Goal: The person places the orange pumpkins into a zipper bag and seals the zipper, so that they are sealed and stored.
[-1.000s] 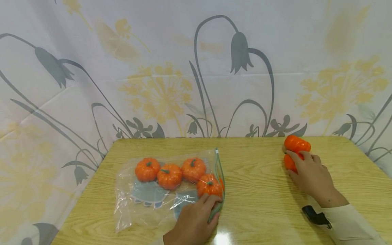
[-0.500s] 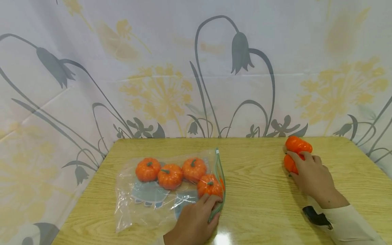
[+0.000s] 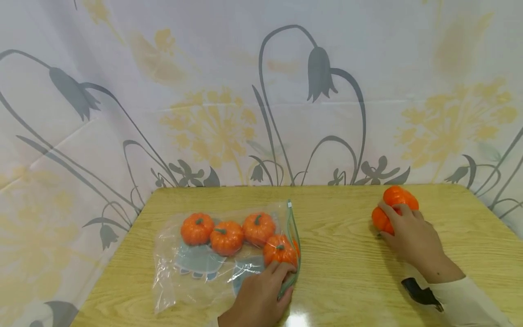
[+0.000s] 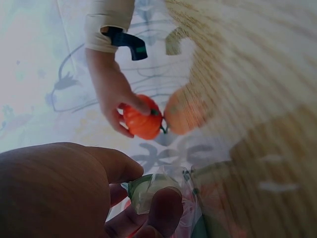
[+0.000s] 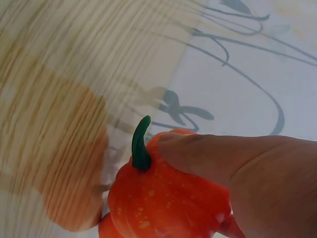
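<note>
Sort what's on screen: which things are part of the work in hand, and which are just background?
In the work:
right hand gripping a pumpkin
second pumpkin behind it
left hand pinching the bag by its opening
four pumpkins in the bag

Just background:
table
floral curtain
</note>
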{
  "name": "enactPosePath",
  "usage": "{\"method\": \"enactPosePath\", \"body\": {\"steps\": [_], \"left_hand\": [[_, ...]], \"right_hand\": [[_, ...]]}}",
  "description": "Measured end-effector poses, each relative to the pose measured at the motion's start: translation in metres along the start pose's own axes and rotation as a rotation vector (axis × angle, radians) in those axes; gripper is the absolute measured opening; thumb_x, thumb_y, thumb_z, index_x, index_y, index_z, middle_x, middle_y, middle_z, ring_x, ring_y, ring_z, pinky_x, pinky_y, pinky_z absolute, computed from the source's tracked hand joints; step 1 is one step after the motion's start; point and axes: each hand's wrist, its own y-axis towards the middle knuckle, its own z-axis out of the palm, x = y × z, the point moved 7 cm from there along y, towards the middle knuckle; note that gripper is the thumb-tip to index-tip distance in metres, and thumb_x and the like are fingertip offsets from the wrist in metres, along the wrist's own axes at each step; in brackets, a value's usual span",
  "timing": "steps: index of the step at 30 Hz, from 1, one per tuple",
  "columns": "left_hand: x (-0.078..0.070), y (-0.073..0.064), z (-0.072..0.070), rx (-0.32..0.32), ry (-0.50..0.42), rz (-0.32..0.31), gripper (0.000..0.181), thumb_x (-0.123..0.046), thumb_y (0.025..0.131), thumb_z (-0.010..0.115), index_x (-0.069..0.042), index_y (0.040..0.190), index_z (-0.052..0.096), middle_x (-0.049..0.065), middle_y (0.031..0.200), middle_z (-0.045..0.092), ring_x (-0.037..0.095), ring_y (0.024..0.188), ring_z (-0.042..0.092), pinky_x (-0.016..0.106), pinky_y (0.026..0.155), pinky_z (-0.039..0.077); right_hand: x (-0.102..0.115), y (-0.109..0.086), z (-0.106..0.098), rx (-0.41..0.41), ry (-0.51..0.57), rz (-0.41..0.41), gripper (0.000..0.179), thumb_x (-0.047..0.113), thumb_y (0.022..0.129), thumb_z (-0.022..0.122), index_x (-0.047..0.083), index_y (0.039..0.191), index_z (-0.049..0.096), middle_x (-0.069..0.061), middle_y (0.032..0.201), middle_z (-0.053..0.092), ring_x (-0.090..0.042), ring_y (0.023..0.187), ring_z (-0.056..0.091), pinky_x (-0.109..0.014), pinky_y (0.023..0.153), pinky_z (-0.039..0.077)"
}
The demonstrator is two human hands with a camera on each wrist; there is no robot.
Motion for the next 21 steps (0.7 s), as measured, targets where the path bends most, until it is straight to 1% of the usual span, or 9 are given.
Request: {"method": "enactPosePath", "body": {"steps": [4,7,12,16,21], "left_hand": [[0.0,-0.001,0.001,-0.003,0.004,0.006,0.034,-0.024,0.088,0.073,-0.019,0.119,0.061,-0.006,0.097,0.065,-0.001,0.07,0.053,0.018,0.058,0.041],[0.0,-0.001,0.001,-0.005,0.008,0.008,0.034,-0.024,0.088,0.073,-0.019,0.119,0.061,-0.006,0.097,0.065,-0.001,0.07,0.054,0.018,0.058,0.041],[0.0,0.0,0.0,-0.014,0.018,0.01,0.034,-0.025,0.088,0.073,-0.02,0.12,0.061,-0.006,0.099,0.066,0.0,0.07,0.055,0.018,0.058,0.041],[0.0,0.0,-0.001,-0.009,0.012,0.011,0.034,-0.024,0.088,0.072,-0.019,0.12,0.061,-0.006,0.098,0.066,0.0,0.07,0.055,0.018,0.058,0.042],[-0.001,0.0,-0.002,0.002,0.0,0.005,0.033,-0.024,0.089,0.072,-0.019,0.12,0.061,-0.004,0.1,0.067,0.001,0.074,0.058,0.02,0.059,0.043]], "right_hand": [[0.004,-0.001,0.001,0.014,0.015,0.006,0.07,0.021,0.078,0.083,0.004,0.138,0.051,-0.036,0.122,0.053,-0.056,0.099,0.056,-0.065,0.063,0.052],[0.006,-0.001,0.001,0.015,0.023,0.008,0.07,0.022,0.079,0.083,0.005,0.138,0.051,-0.035,0.121,0.054,-0.055,0.099,0.056,-0.065,0.063,0.052],[0.012,0.001,0.0,0.013,0.031,-0.005,0.07,0.023,0.079,0.084,0.004,0.138,0.052,-0.035,0.123,0.055,-0.054,0.1,0.057,-0.06,0.062,0.054],[0.019,0.001,0.0,0.022,0.042,-0.012,0.07,0.025,0.079,0.083,0.004,0.139,0.052,-0.035,0.125,0.056,-0.052,0.1,0.058,-0.059,0.066,0.055],[0.026,0.001,0.0,0.016,0.065,-0.004,0.069,0.027,0.081,0.082,0.006,0.14,0.051,-0.033,0.126,0.056,-0.051,0.104,0.058,-0.063,0.074,0.054]]}}
